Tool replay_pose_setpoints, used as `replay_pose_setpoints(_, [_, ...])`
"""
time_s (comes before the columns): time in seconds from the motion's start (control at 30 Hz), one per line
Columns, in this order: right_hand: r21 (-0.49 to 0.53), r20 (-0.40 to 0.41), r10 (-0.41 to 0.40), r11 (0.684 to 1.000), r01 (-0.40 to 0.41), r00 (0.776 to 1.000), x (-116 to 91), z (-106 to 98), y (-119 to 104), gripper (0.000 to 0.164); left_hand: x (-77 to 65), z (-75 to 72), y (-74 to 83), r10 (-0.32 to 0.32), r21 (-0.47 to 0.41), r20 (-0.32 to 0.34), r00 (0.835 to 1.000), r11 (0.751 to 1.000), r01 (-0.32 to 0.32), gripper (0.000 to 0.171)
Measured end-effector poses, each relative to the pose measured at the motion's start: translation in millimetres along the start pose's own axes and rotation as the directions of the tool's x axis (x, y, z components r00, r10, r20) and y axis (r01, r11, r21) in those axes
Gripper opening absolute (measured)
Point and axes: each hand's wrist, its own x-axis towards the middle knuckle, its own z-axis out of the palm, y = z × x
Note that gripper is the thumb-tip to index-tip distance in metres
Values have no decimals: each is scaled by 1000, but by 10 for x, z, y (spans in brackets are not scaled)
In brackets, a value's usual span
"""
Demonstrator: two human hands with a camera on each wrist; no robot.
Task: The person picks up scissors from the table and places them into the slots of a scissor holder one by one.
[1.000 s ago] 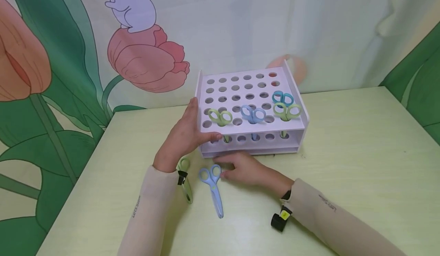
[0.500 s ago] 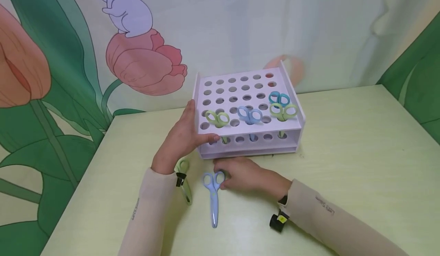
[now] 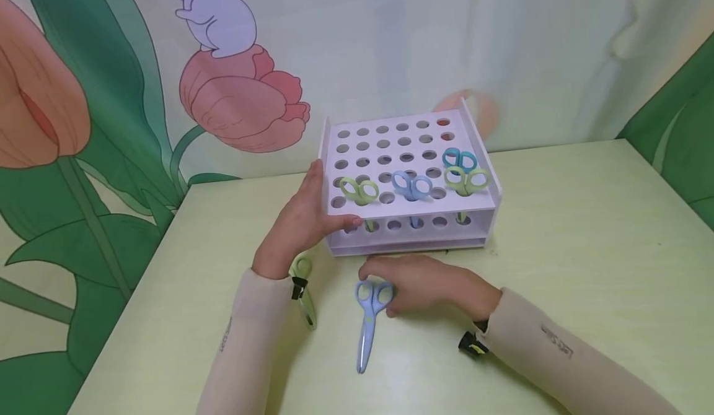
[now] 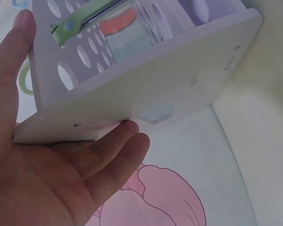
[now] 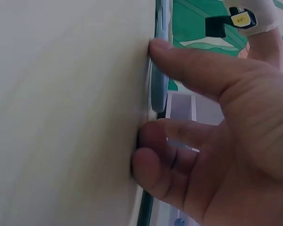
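At the left front corner of a white rack with rows of round holes (image 3: 398, 210), my left hand (image 3: 304, 217) grips it, thumb on the front edge and fingers along the side panel (image 4: 165, 89). A pair of light blue scissors (image 3: 367, 325) lies on the table in front, blades toward me. My right hand (image 3: 424, 282) has its forefinger beyond the scissors' handles and its thumb beside them, pinching the handle (image 5: 159, 89). Green scissors (image 3: 304, 297) lie under my left wrist, partly hidden. Upright in the rack stand green scissors (image 3: 359, 191), blue scissors (image 3: 411, 187) and more green scissors (image 3: 465, 181).
Teal scissors (image 3: 459, 160) stand in the rack's right column, behind the green ones. A printed curtain (image 3: 379, 43) hangs behind the pale table (image 3: 586, 248). Something reddish shows through two holes at the rack's back right.
The blue scissors have slid right and toward me with my right hand, and their blades now point slightly left. My left hand keeps its place on the rack.
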Motion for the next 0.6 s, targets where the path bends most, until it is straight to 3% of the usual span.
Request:
replay_pose_setpoints(0.07, [-9, 19, -19, 1000, 19, 1000, -17, 1, -7, 49, 4, 5, 0, 7, -3, -1, 1000, 1000, -7, 128])
replay_pose_setpoints(0.2, [-11, 40, -20, 1000, 20, 999, -39, -8, -9, 35, 13, 7, 11, 2, 4, 3, 1000, 1000, -2, 129])
replay_pose_setpoints(0.37, [-8, 12, -44, 999, 44, 999, -52, 0, 19, 31, 20, 16, 24, -16, 14, 12, 1000, 1000, 16, 131])
replay_pose_setpoints(0.6, [17, -6, -72, 997, 72, 997, -59, 19, 21, 28, 11, 20, 3, 11, -17, -5, 1000, 1000, -11, 126])
